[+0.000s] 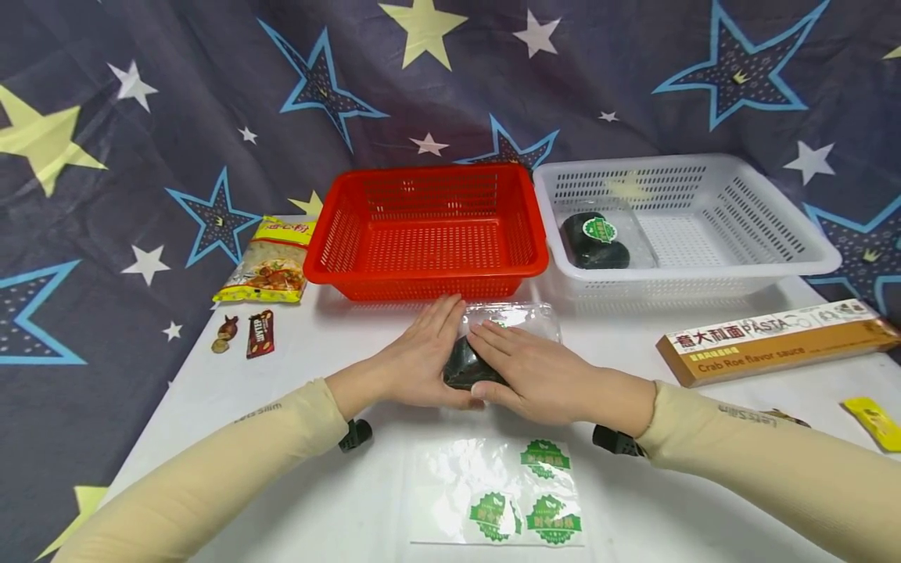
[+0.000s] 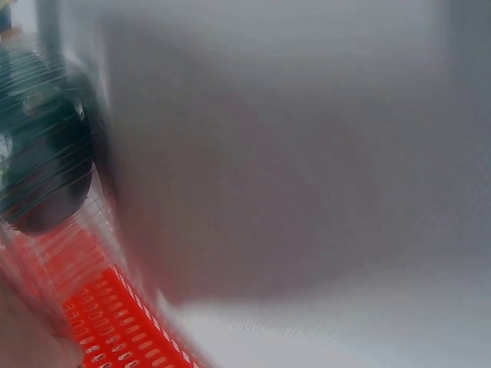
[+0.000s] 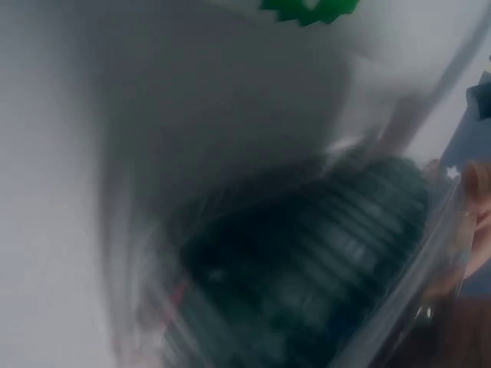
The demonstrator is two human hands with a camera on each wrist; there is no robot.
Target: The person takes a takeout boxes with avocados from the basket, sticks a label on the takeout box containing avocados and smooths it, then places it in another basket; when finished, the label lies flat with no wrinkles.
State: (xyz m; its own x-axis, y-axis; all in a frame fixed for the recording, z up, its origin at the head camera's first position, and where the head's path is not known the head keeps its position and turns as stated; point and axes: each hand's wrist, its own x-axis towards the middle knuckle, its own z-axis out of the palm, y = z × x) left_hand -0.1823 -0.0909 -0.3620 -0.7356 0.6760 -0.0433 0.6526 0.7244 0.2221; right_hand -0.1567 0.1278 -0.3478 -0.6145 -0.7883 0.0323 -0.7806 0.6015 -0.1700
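A clear plastic box [image 1: 538, 317] with dark green, rounded contents [image 1: 468, 367] lies on the table in front of the red basket. My left hand [image 1: 415, 363] rests along the box's left side, fingers straight and pointing away from me. Across the top lies my right hand [image 1: 542, 375], its straight fingers over the lid and partly hiding a green sticker. Both thumbs come close together at the near edge. The left wrist view shows the dark contents [image 2: 46, 161] through the clear wall; the right wrist view shows them [image 3: 307, 261] blurred.
A sheet of green stickers [image 1: 446, 493] lies nearest me. Behind stand a red basket [image 1: 425, 285] and a white basket [image 1: 704, 270] containing a similar stickered box [image 1: 644, 242]. Left are a yellow food bag [image 1: 263, 262] and red packet [image 1: 260, 335]; right, a pasta box [image 1: 774, 344] and yellow packet [image 1: 873, 422].
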